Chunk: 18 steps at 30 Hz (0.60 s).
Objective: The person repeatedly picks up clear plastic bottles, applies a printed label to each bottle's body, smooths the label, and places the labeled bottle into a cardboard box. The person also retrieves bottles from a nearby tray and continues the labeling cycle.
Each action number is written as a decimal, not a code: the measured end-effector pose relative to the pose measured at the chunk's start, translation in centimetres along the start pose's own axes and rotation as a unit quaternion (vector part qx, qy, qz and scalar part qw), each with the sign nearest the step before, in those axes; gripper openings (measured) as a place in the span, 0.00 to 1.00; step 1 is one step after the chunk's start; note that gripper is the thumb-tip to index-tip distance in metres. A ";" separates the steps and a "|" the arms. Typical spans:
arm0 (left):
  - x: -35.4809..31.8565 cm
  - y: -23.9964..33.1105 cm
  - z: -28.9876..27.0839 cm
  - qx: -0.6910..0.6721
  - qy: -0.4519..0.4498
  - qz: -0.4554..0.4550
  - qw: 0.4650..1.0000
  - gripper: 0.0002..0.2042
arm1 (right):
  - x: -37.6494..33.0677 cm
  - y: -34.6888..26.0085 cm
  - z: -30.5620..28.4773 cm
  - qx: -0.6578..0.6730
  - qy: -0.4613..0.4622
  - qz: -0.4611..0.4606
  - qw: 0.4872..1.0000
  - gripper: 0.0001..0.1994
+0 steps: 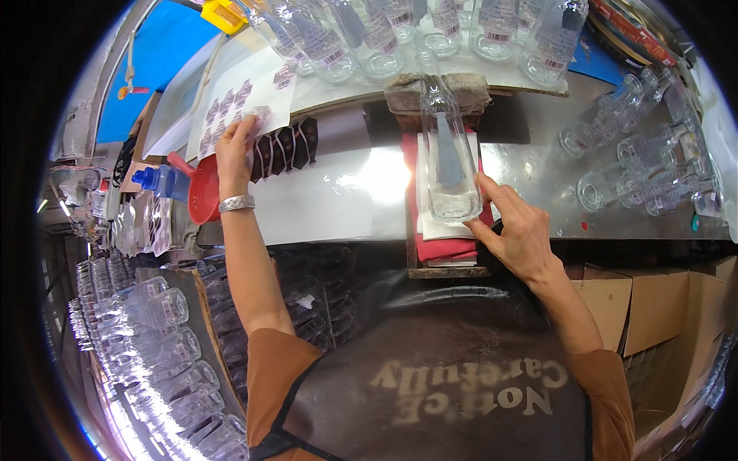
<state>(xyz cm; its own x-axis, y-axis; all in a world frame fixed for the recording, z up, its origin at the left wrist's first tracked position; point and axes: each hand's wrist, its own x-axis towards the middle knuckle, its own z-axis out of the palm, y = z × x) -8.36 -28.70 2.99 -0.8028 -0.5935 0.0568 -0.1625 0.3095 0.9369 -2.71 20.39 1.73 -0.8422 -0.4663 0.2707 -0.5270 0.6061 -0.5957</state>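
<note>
A clear glass bottle (448, 169) lies on a wooden rest with its neck on a folded cloth pad (403, 96), pointing away from me. My right hand (519, 230) grips it by the base, thumb and fingers on either side. At the left, the fingertips of my left hand (237, 150) are pinched together on a purple printed label (262, 117) at the edge of a white label sheet (223, 81). Whether that label is lifted off the sheet cannot be told. Several more purple labels show on the sheet. Dark labels (284, 147) lie just right of my left hand.
Several labelled bottles (377, 46) stand along the far shelf. More bottles lie at the right (630, 169) and on a rack at lower left (165, 346). A red scoop-like dish (204, 192) and a blue-capped bottle (157, 180) sit by my left wrist. Cardboard boxes (653, 307) stand lower right.
</note>
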 end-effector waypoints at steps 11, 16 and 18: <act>-10.2 8.5 10.1 -0.191 -0.149 0.072 0.967 0.14 | 0.2 0.8 0.6 0.026 0.034 -0.043 0.998 0.31; -15.8 12.1 15.8 0.020 -0.117 0.354 0.928 0.12 | 0.3 0.7 0.1 0.009 0.011 -0.034 0.999 0.31; -17.6 12.2 16.8 0.137 -0.114 0.488 0.854 0.16 | 0.4 0.6 0.0 0.012 0.003 -0.034 0.999 0.31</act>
<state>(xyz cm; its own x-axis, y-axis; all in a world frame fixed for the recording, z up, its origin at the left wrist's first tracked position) -5.84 -2.00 7.65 -0.7184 0.1981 0.6669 0.5453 0.7555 0.3631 -3.36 20.58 1.42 -0.8055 -0.5016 0.3156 -0.5799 0.5575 -0.5941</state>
